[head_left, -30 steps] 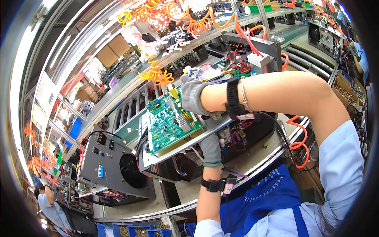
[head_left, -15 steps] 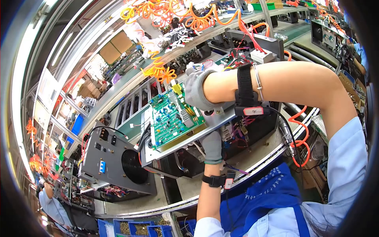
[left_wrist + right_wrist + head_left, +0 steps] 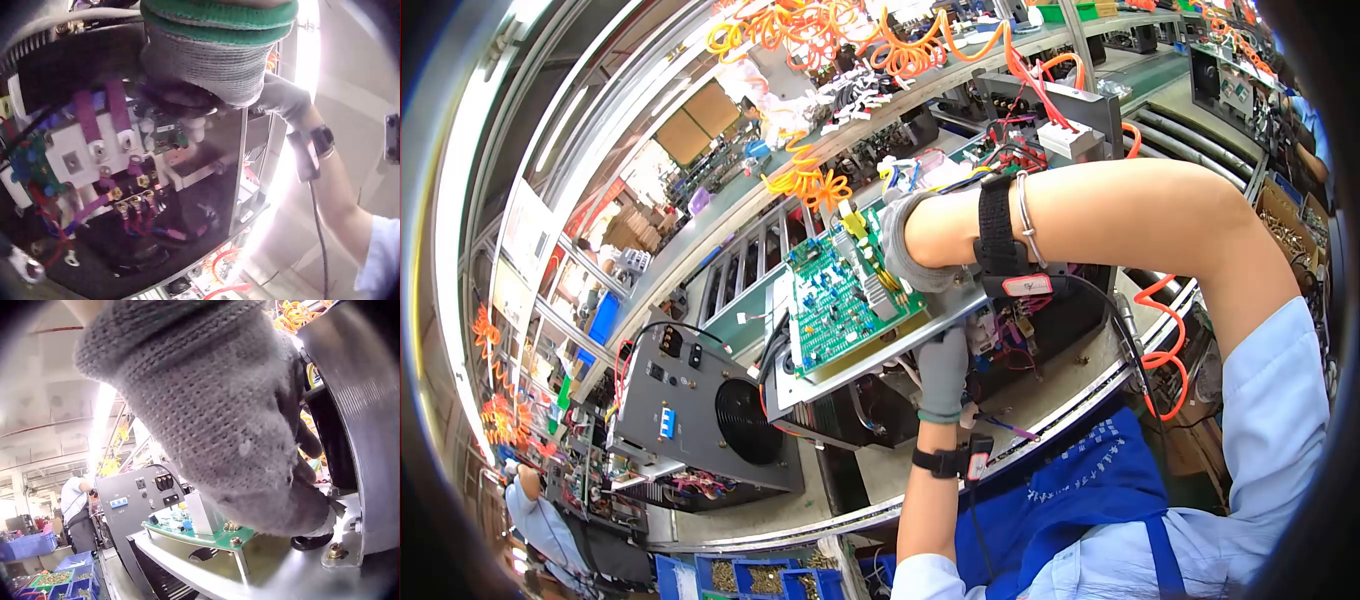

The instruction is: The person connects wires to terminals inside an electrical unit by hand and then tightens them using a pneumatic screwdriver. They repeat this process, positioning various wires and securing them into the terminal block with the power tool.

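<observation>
A green circuit board [image 3: 828, 312] stands on a metal plate [image 3: 808, 388] atop a dark machine housing. My gloved right hand [image 3: 912, 245] is over the plate beside the board. In the right wrist view this hand [image 3: 219, 431] has bent fingers, one tip close above a black ring [image 3: 311, 542] in the plate; whether it holds anything is unclear. My left hand [image 3: 943, 378], in a green-cuffed glove, reaches up under the plate's edge. The left wrist view shows this hand [image 3: 209, 69] above purple-sleeved terminals [image 3: 115, 106], its fingers hidden in shadow.
A grey housing with a round fan [image 3: 748, 422] stands to the left. Orange coiled hoses [image 3: 805, 180] hang above the line. Blue bins [image 3: 760, 578] of small parts lie at the bottom. A white block [image 3: 1068, 142] with red wires sits behind my right forearm.
The head view has shifted slightly. My right wrist has turned and its forearm strap sits further left. My left glove stands more upright under the plate.
</observation>
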Available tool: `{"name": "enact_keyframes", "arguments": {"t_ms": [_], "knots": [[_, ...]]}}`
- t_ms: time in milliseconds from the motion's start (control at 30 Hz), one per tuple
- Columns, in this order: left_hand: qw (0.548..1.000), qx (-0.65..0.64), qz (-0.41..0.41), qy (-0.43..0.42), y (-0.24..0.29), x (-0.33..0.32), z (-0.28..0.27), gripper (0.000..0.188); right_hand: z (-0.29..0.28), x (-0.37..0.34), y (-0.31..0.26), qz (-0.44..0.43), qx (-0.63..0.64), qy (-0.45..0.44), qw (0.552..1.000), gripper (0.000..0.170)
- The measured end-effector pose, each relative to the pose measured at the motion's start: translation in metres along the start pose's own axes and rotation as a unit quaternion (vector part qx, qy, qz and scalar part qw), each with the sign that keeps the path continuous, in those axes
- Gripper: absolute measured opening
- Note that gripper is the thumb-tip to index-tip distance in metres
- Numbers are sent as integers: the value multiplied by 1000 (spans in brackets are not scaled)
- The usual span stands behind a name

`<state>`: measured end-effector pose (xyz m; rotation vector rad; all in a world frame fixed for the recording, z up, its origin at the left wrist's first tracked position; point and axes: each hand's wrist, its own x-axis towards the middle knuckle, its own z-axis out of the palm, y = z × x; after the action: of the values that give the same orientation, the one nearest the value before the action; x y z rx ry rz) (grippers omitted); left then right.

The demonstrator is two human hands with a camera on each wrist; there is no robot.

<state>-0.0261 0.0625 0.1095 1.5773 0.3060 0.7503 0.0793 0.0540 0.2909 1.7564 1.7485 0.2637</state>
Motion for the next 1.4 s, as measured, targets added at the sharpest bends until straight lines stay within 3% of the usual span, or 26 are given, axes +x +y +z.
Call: {"name": "enact_keyframes", "arguments": {"t_ms": [100,167,267,300,333,367,400,433,500,533,567,667,767,833,867,933,967,1033,1100,1167,1233,1267,1300,1333,1367,1400], "knots": [[999,-26,-34,10,-8,5,-2,19,9,13,5,-31,-19,5,999,34],[947,272,162,61,-61,23,-8,20,7,13,4,-23,-26,7,999,36],[922,284,261,32,-54,19,-10,16,-4,-4,0,-5,-25,16,1000,35],[923,283,258,33,-33,11,-7,16,1,-1,6,-30,-22,29,999,32],[988,124,91,36,3,-1,-1,16,-3,-7,5,-26,-17,22,999,31],[995,-44,-80,35,22,-6,4,16,-10,-16,4,-22,-15,16,1000,30],[992,82,63,66,10,-10,0,16,-14,-21,4,-18,-19,15,1000,30],[992,81,67,63,9,-12,2,16,-16,-25,4,-26,11,29,999,30],[960,117,216,132,7,-22,6,21,-19,-30,4,-35,50,42,997,31],[983,120,69,117,10,-23,2,21,-23,-30,3,-24,46,28,998,33],[986,-94,28,135,4,-17,7,20,-26,-31,3,-15,41,13,999,35],[977,-145,-3,156,0,-6,8,16,-23,-23,19,-11,36,12,999,39],[984,-63,36,164,-8,-4,1,16,-29,-41,18,27,110,59,992,37],[979,160,34,121,8,-20,2,30,-24,-37,22,33,108,107,988,43],[980,158,36,119,13,-30,3,30,-22,-37,25,57,208,146,966,39],[934,221,184,211,16,-55,1,36,-10,-31,33,60,323,233,915,35],[952,110,160,235,3,-63,0,35,0,-25,39,62,325,232,915,35],[954,36,73,288,8,-90,-3,34,5,-22,48,82,473,327,814,35],[947,75,33,309,-32,-108,-20,36,7,-7,75,59,647,396,649,34],[937,114,-5,331,-53,-119,-28,38,2,-14,93,157,638,456,600,32],[952,1,-204,227,-61,-126,-29,41,-14,-49,86,248,671,473,514,30],[953,-60,-230,188,-65,-126,-28,43,-1,-29,108,231,658,515,499,30],[952,-59,-233,189,-65,-122,-25,43,9,-25,124,231,659,513,498,30],[946,-151,-238,159,-64,-116,-20,42,23,-26,139,213,415,523,714,32],[931,-243,-242,127,-64,-110,-16,41,24,-38,134,170,126,477,853,34],[925,-277,-236,108,-70,-105,-15,38,28,-54,126,182,407,421,790,28]]}}
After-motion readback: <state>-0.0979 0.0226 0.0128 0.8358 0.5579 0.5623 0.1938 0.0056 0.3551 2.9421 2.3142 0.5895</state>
